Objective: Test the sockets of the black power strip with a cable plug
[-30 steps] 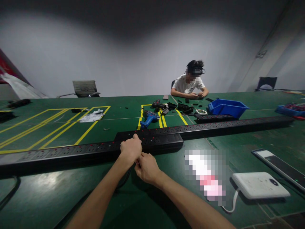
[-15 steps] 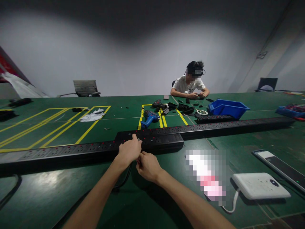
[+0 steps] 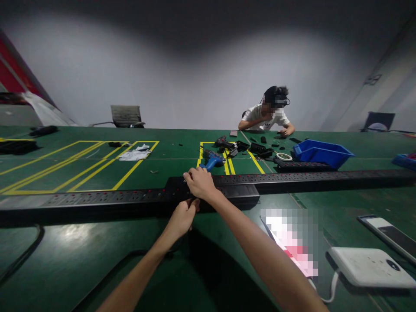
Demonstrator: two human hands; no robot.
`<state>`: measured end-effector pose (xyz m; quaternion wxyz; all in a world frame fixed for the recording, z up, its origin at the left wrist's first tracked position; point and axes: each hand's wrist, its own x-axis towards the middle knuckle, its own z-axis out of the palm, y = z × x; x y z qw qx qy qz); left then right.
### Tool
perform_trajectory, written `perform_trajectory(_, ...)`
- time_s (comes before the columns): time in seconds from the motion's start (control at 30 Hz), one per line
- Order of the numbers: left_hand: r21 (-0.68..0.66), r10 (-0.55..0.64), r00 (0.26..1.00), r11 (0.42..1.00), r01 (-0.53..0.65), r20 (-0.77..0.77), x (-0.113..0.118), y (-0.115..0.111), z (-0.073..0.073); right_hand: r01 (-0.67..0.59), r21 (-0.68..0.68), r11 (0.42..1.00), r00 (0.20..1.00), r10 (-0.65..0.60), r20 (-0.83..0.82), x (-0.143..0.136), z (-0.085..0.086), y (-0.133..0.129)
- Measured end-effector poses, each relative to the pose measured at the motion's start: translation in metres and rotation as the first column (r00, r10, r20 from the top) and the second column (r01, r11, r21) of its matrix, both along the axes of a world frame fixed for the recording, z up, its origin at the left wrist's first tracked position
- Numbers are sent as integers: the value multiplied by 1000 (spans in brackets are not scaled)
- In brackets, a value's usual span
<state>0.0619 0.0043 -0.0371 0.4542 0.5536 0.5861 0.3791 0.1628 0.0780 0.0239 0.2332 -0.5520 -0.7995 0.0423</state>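
Observation:
A long black power strip (image 3: 107, 200) with rows of sockets and small red parts lies across the green table. My right hand (image 3: 199, 182) grips it from above, fingers bent over its top. Low at the strip's near side, my left hand (image 3: 182, 219) is closed in a pinch; whatever lies between its fingertips is hidden. A black cable (image 3: 125, 256) runs over the table toward the left hand. Behind, a second long power strip (image 3: 302, 178) stretches to the right, partly covered by the first strip and my right hand.
Beyond the strips lie a blue power drill (image 3: 212, 160), a second drill (image 3: 222, 141), black plastic parts (image 3: 258, 148), a tape roll (image 3: 284, 157) and a blue bin (image 3: 321, 151). A white power bank (image 3: 373, 266) and a phone (image 3: 386, 234) lie right. A co-worker (image 3: 268, 115) sits opposite.
My right hand has moved from the strip's near side onto its top. My left hand has come down from the top to the near side. The co-worker has raised a hand toward the face.

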Motion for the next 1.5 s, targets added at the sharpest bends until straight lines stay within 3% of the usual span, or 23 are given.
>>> perform_trajectory(0.13,-22,-24,985,999,28,168,8,-3,-2,-76,-95,993,992,84,90,-27,-7,24)
perform_trajectory(0.33,-113,42,871,993,16,490,14,-6,9,-115,-202,973,988,133,76,-35,-17,41)
perform_trajectory(0.67,-283,84,742,948,146,665,8,-2,25,-127,-256,958,980,161,119,-39,-19,49)
perform_trajectory(0.97,-265,133,767,963,50,627,18,1,24,-131,-254,958,974,172,150,-43,-19,50)
perform_trajectory(1.33,-199,127,803,980,-10,582,27,-3,9,-116,-175,978,983,138,120,-38,-24,42)
perform_trajectory(1.5,-100,23,898,995,23,438,17,2,1,-98,-173,980,989,115,88,-35,-22,39)
